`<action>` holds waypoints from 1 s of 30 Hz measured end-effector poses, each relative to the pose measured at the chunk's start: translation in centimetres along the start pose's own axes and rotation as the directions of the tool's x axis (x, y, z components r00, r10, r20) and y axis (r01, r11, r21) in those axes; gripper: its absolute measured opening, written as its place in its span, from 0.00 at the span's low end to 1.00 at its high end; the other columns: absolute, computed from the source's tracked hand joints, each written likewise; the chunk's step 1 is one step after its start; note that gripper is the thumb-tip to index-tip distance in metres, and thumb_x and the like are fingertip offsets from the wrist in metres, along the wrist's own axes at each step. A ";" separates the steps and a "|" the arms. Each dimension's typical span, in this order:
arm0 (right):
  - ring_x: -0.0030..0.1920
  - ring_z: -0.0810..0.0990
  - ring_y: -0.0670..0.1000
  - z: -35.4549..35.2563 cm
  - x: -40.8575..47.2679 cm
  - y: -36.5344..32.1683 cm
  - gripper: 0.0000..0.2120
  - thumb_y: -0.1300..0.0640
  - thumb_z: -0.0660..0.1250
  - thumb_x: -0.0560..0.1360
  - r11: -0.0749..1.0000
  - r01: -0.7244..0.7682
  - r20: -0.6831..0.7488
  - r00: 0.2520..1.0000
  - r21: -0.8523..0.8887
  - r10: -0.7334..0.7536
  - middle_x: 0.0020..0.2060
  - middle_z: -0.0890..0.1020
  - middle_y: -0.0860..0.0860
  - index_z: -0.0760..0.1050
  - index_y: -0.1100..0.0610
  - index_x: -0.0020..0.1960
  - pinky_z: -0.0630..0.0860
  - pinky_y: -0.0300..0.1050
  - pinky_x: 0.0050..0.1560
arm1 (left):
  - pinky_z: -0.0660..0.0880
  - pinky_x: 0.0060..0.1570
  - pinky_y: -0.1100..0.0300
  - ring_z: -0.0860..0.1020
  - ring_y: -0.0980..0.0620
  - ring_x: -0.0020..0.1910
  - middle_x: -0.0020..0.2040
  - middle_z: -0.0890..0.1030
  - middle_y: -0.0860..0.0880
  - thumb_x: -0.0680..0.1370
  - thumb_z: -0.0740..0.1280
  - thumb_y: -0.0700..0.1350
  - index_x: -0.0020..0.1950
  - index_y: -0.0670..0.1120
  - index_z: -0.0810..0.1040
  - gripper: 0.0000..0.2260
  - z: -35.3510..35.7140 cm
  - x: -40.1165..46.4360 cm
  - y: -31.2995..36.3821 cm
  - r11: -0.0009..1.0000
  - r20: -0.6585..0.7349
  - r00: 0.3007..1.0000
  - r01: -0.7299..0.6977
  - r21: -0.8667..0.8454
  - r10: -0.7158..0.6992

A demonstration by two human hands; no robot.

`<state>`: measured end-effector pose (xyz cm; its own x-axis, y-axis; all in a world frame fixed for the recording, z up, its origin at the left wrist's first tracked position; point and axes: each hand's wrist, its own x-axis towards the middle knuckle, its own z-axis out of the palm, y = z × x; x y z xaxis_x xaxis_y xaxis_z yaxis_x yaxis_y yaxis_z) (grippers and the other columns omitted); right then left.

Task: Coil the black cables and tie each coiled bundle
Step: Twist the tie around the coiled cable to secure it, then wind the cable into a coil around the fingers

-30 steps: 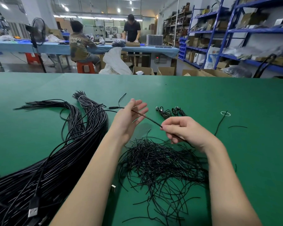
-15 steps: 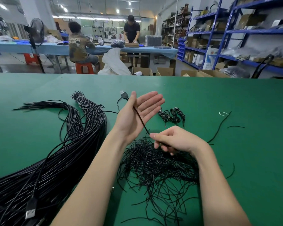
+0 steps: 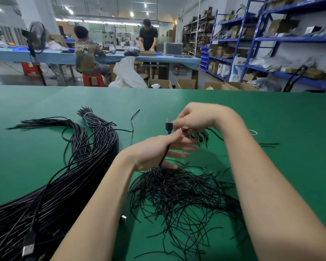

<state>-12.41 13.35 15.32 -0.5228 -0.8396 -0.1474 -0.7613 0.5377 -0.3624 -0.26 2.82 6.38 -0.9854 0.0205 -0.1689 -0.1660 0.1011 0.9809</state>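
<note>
Pinched between left hand (image 3: 154,149) thumb and fingers, one black cable (image 3: 165,154) rises to its plug (image 3: 168,126), which the right hand (image 3: 194,117) fingertips grip above the green worktop (image 3: 280,117).

Black cable (image 3: 166,151) between both hands

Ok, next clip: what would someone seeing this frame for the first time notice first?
Probably the two bare hands at centre: the left hand pinches a thin black cable with a USB plug, while the right hand works at the plug end. Left of them, a thick sheaf of long black cables sweeps across the green table. Below the hands lies a tangled heap of short black wire ties.
</note>
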 end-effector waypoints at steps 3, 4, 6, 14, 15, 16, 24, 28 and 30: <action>0.35 0.79 0.49 0.1 -0.6 -1.4 0.10 0.50 0.64 0.81 1.000 0.000 -0.117 0.993 0.015 0.002 0.41 0.85 0.49 0.81 0.52 0.48 0.71 0.40 0.34 | 0.69 0.69 0.45 0.71 0.57 0.71 0.69 0.76 0.64 0.83 0.47 0.64 0.73 0.61 0.71 0.24 -0.6 0.2 -0.2 0.998 -0.085 0.996 -0.040 -0.048 0.036; 0.39 0.80 0.49 0.6 -0.8 -1.6 0.08 0.51 0.64 0.81 1.000 -0.001 -0.174 0.985 0.000 0.001 0.43 0.85 0.49 0.81 0.51 0.48 0.71 0.41 0.35 | 0.68 0.69 0.45 0.70 0.58 0.71 0.69 0.75 0.64 0.83 0.47 0.64 0.74 0.61 0.70 0.23 -0.7 0.2 -0.3 0.997 -0.103 0.994 -0.048 -0.058 0.042; 0.46 0.79 0.52 2.0 -1.2 -1.7 0.06 0.51 0.64 0.80 1.000 -0.015 -0.306 0.952 -0.011 0.011 0.48 0.83 0.51 0.79 0.49 0.48 0.70 0.44 0.37 | 0.67 0.70 0.46 0.68 0.59 0.72 0.69 0.75 0.65 0.83 0.47 0.64 0.70 0.63 0.72 0.21 -0.8 0.3 -0.7 0.997 -0.147 0.988 -0.057 -0.056 0.048; 0.25 0.77 0.45 7.9 -2.4 -0.1 0.09 0.57 0.65 0.83 0.657 0.140 -0.203 0.979 0.741 0.020 0.33 0.83 0.51 0.80 0.59 0.47 0.72 0.35 0.26 | 0.70 0.68 0.45 0.76 0.56 0.65 0.65 0.80 0.58 0.85 0.46 0.60 0.65 0.56 0.78 0.24 -1.4 0.9 -0.7 0.949 -0.390 0.916 -0.206 -0.241 0.099; 0.26 0.78 0.46 8.3 -2.6 0.4 0.10 0.55 0.65 0.83 0.600 0.116 -0.145 0.989 0.792 0.000 0.34 0.83 0.51 0.81 0.59 0.49 0.72 0.34 0.26 | 0.72 0.64 0.49 0.76 0.54 0.65 0.66 0.80 0.56 0.85 0.46 0.60 0.65 0.55 0.78 0.24 -1.4 0.9 -0.6 0.926 -0.395 0.913 -0.233 -0.298 0.103; 0.27 0.79 0.46 8.8 -2.7 0.9 0.11 0.53 0.64 0.84 0.564 0.084 -0.083 0.996 0.821 -0.027 0.34 0.84 0.50 0.81 0.59 0.51 0.73 0.35 0.27 | 0.74 0.59 0.52 0.76 0.53 0.66 0.66 0.80 0.54 0.85 0.46 0.59 0.65 0.54 0.78 0.23 -1.5 0.9 -0.5 0.890 -0.403 0.909 -0.267 -0.369 0.106; 0.25 0.65 0.46 10.1 -2.0 4.5 0.25 0.28 0.69 0.70 0.763 -0.134 0.270 0.961 0.633 -0.054 0.26 0.70 0.45 0.79 0.50 0.32 0.63 0.37 0.28 | 0.75 0.59 0.33 0.76 0.36 0.67 0.68 0.78 0.42 0.85 0.49 0.57 0.70 0.46 0.77 0.25 -2.7 -0.6 -0.2 0.641 -0.210 0.943 -0.331 -0.692 0.260; 0.28 0.64 0.46 6.9 -1.1 5.0 0.14 0.37 0.78 0.66 0.916 -0.096 0.215 0.977 0.390 0.010 0.29 0.73 0.45 0.82 0.47 0.37 0.62 0.43 0.33 | 0.76 0.60 0.35 0.78 0.36 0.65 0.66 0.79 0.39 0.85 0.49 0.59 0.70 0.46 0.77 0.26 -2.4 -0.8 -0.4 0.796 -0.017 0.980 -0.173 -0.581 0.200; 0.30 0.65 0.48 4.8 -0.6 4.2 0.02 0.53 0.73 0.65 0.957 -0.074 0.201 0.980 0.279 0.018 0.28 0.74 0.47 0.84 0.47 0.34 0.61 0.42 0.31 | 0.76 0.60 0.36 0.78 0.38 0.65 0.65 0.79 0.38 0.85 0.49 0.59 0.69 0.46 0.78 0.27 -2.1 -0.7 -0.4 0.869 0.042 0.991 -0.090 -0.487 0.127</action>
<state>-13.42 15.78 9.43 -0.4485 -0.8285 -0.3354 -0.5829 0.5556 -0.5929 0.41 0.66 6.30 -0.9961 0.0749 -0.0471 -0.0732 -0.3981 0.9144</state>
